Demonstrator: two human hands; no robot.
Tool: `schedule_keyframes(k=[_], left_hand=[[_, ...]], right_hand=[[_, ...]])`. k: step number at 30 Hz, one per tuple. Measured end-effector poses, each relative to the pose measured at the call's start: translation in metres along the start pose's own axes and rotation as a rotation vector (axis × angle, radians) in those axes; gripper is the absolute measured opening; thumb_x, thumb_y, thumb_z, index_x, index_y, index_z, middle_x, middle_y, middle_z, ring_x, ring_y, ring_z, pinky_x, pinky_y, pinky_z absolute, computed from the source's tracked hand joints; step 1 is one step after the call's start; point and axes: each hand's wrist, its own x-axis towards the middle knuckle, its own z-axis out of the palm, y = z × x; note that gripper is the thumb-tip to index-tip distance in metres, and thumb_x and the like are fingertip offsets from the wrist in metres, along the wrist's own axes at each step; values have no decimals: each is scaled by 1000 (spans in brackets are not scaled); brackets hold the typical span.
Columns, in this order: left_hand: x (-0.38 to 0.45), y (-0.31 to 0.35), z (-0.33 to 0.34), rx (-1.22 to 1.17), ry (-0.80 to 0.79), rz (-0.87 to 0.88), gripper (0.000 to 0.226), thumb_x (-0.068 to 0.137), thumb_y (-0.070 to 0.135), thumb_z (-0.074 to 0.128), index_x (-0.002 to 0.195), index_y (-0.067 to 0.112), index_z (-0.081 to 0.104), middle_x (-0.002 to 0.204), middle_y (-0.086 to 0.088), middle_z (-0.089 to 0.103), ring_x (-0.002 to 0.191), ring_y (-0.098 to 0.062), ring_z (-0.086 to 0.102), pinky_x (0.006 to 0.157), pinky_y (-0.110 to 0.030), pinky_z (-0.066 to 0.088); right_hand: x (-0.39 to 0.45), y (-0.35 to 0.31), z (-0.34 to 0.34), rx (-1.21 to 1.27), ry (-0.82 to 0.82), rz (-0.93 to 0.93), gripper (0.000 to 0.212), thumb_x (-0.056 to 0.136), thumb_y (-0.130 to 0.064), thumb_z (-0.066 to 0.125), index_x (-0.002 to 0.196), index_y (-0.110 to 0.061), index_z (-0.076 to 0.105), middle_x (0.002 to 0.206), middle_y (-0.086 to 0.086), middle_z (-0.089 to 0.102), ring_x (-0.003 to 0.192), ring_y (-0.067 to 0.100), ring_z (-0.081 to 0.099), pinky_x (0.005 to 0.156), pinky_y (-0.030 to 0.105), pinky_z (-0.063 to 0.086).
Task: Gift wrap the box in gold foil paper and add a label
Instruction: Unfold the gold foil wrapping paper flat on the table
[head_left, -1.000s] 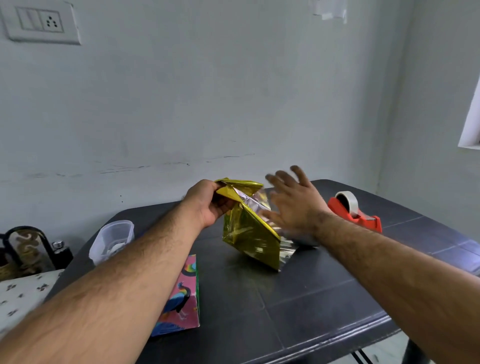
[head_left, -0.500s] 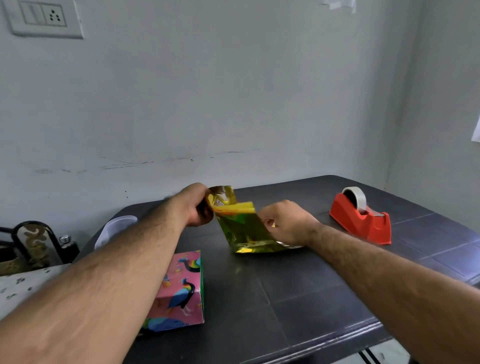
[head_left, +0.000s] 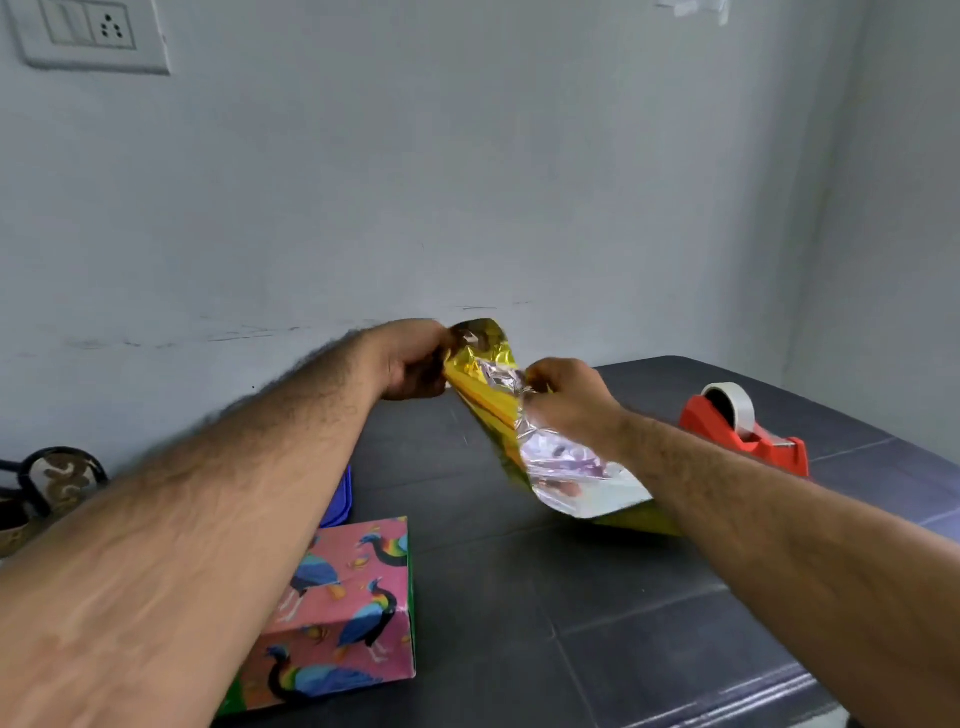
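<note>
A folded sheet of gold foil paper (head_left: 488, 395) with a silver inner side hangs in the air above the dark table (head_left: 597, 613). My left hand (head_left: 410, 364) grips its upper left edge. My right hand (head_left: 563, 397) pinches the paper's right side, and the silver part droops down to the table below my right wrist. A pink box (head_left: 345, 613) printed with peacocks stands on the table near the front left, partly hidden by my left forearm. No label is visible.
A red tape dispenser (head_left: 743, 434) with a white roll stands at the right of the table. A blue-lidded container (head_left: 340, 493) shows behind my left forearm. A wall stands close behind the table, and a dark ornate object (head_left: 57, 478) sits at the far left.
Both hands have lifted the foil paper off the table and are spreading it apart. The right hand went from open above the paper to pinching it. The silver side now shows.
</note>
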Motion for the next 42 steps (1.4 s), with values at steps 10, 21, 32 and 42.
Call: schedule_keyframes(k=[10, 21, 32, 42], left_hand=[[-36, -1, 22, 795, 56, 1043, 50, 78, 10, 54, 120, 24, 76, 137, 5, 68, 143, -10, 45, 118, -25, 33], [-31, -23, 24, 1733, -47, 819, 84, 81, 98, 19, 116, 43, 71, 118, 13, 55, 126, -11, 48, 119, -64, 7], [-3, -67, 52, 1509, 112, 493, 47, 92, 61, 50, 130, 39, 64, 139, 7, 61, 138, -22, 52, 119, -63, 18], [17, -98, 66, 1591, -363, 143, 60, 100, 74, 42, 143, 35, 54, 139, 8, 62, 129, -21, 55, 113, -54, 32]], right_hand=[[39, -21, -40, -245, 61, 297, 27, 98, -27, 70, 79, -8, 63, 81, 5, 62, 76, 23, 65, 59, 26, 46], [31, -12, -39, -153, 99, 418, 11, 88, -4, 69, 78, -6, 67, 62, 5, 57, 47, 14, 48, 31, 10, 26], [25, 26, -33, -47, -193, 640, 30, 98, 1, 63, 72, -6, 52, 72, 12, 47, 60, 19, 41, 56, 29, 36], [-10, 59, -21, -798, -14, 8, 49, 83, -12, 75, 129, -24, 63, 132, 3, 54, 125, 31, 52, 99, 43, 50]])
